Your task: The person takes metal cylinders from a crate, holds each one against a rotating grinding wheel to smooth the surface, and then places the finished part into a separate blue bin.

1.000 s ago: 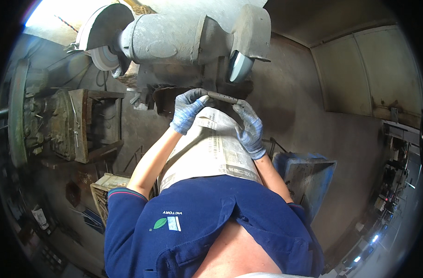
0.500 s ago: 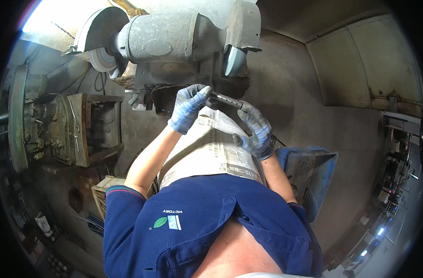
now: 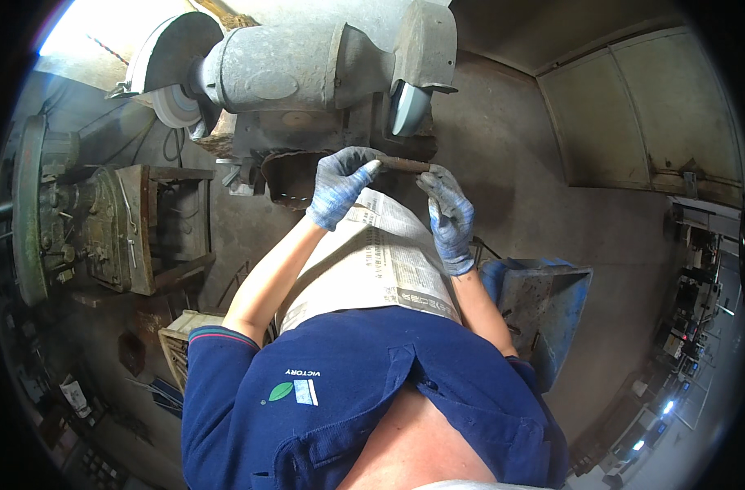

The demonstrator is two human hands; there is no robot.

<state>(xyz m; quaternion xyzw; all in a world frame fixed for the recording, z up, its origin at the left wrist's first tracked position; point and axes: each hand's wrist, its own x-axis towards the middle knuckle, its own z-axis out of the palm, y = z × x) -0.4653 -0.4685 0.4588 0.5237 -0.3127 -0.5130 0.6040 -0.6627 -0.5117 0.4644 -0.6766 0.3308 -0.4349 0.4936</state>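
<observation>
A short, narrow metal bar (image 3: 406, 165) spans the space between my two gloved hands, roughly level, with a brownish, rough-looking face showing. My left hand (image 3: 340, 186) pinches its left end between thumb and fingers. At the other end, the fingertips of my right hand (image 3: 451, 214) grip the bar, the palm turned inward. Both gloves are grey and blue. Just beyond the bar stands a bench grinder (image 3: 274, 72). Its pale right wheel (image 3: 411, 110) is above and slightly right of the bar, apart from it. Printed newspaper (image 3: 376, 261) covers my lap below the hands.
The grinder's white left wheel (image 3: 175, 106) sits under a round guard. A greenish machine (image 3: 103, 224) stands at the left, a slatted crate (image 3: 176, 336) near my left elbow. Close to my right forearm is a blue bin (image 3: 548, 306). Metal panels (image 3: 642, 114) stand at the far right.
The bar has been turned: the row of dark holes seen before is gone, and a brownish face shows. My right hand has rotated more upright, its fingers closer together.
</observation>
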